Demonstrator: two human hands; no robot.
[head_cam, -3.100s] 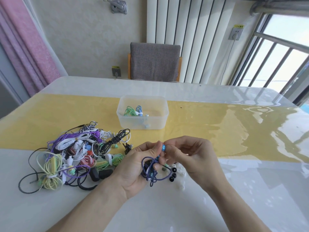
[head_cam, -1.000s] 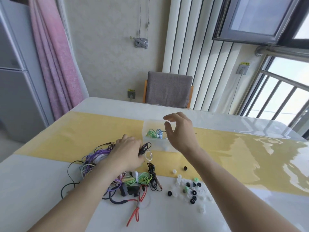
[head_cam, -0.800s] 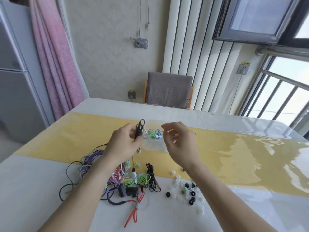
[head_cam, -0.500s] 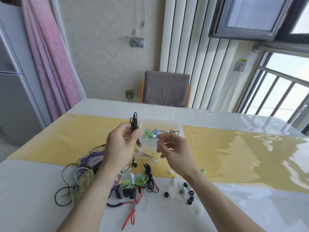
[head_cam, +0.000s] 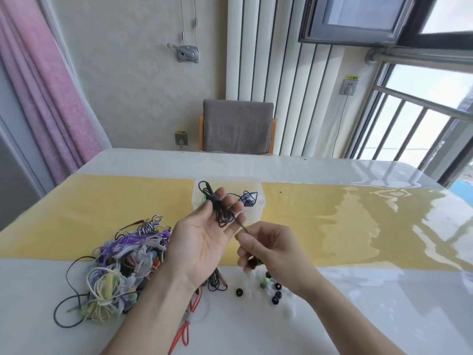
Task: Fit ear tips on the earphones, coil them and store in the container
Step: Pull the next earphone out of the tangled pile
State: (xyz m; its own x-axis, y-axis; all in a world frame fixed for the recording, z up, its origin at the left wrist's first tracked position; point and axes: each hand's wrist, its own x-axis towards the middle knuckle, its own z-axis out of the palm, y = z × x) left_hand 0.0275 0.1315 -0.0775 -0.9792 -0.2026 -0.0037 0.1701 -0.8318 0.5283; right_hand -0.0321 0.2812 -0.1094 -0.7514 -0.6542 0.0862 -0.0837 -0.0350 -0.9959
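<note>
Since half a second ago the black earphones (head_cam: pixel 219 210) have come lower and nearer, and the left hand (head_cam: pixel 204 239) has turned palm-up under them; the bundle lies across its outstretched fingers (head_cam: pixel 231 210), with one loop sticking up past the fingertips in front of the container (head_cam: pixel 259 198) and the thumb seemingly pressing the cord from behind, though that contact is partly hidden; the right hand (head_cam: pixel 271 254) sits just beside and below, its thumb and forefinger pinching a thin strand that runs taut up to the bundle, the other fingers curled loosely; whether an earbud is in that pinch is too blurred to tell; a dark blue cord (head_cam: pixel 247 198) already lies tangled in the clear container on the yellow strip of the tabletop (head_cam: pixel 358 316); loose ear tips (head_cam: pixel 268 288), black, white and green, are scattered below the right hand, and the heap of waiting earphones (head_cam: pixel 122 262) sprawls to the left; the risk, as I judge it, is that pulling the strand tightens the tangle into a knot instead of freeing it, or that the loosely held bundle slides off the flat fingers and drops among the ear tips, scattering them.
</note>
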